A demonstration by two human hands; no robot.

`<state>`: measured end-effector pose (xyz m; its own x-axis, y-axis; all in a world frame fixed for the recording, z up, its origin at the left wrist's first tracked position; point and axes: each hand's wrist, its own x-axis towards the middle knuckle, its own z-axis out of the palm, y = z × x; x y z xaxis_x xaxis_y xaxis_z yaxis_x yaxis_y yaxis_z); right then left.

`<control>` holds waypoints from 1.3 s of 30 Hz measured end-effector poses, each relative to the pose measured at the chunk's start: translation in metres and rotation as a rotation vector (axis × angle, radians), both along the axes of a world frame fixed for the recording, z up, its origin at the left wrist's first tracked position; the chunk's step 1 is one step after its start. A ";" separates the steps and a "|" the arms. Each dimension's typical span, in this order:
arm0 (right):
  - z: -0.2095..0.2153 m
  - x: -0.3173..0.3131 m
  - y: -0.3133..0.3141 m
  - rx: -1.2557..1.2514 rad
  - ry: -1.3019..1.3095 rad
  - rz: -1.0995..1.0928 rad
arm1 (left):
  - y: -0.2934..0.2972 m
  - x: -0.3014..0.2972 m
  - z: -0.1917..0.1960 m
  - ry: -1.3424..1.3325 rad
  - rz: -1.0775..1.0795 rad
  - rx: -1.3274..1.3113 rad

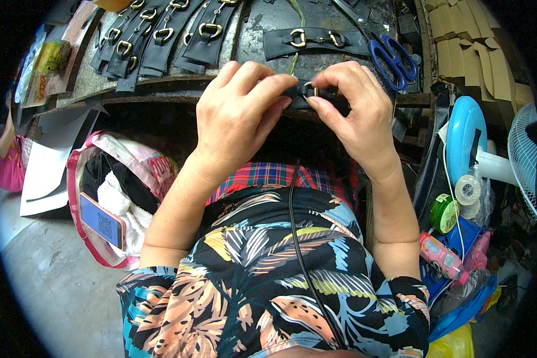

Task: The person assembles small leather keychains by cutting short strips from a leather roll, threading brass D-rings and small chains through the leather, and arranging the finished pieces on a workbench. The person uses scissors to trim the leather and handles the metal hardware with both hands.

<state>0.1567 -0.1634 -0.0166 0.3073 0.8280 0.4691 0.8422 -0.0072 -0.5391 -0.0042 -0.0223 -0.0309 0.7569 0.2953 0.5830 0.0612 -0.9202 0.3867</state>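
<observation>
At the near edge of the workbench [244,59], both my hands work on a black leather strap [300,92] with a gold-coloured metal fitting [316,92]. My left hand [235,113] is closed, thumb and forefinger pinching the strap's left end. Closed too, my right hand [361,107] pinches beside the fitting, its other fingers curled. Parts of the strap are hidden by my fingers. Just beyond lies a finished-looking black leather strap piece [277,45] with gold D-shaped rings, a thin greenish strip [293,62] running by it.
Several similar black straps [161,39] lie at the far left. Blue-handled scissors [394,62] rest at the right, near folded cardboard pieces [468,59]. A bag [77,179] with a phone [101,221] is low left; a fan [525,155], tape roll [467,189] and pink bottle [441,256] are right.
</observation>
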 end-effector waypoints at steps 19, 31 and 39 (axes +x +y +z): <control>0.019 0.036 -0.064 0.085 0.081 -0.260 | -0.010 0.004 0.011 -0.017 0.037 0.171; -0.004 0.024 -0.070 0.007 -0.059 -0.381 | -0.041 0.064 0.009 0.045 -0.144 0.055; -0.012 0.032 -0.066 0.009 0.194 -0.294 | -0.034 0.067 -0.001 -0.027 -0.194 -0.094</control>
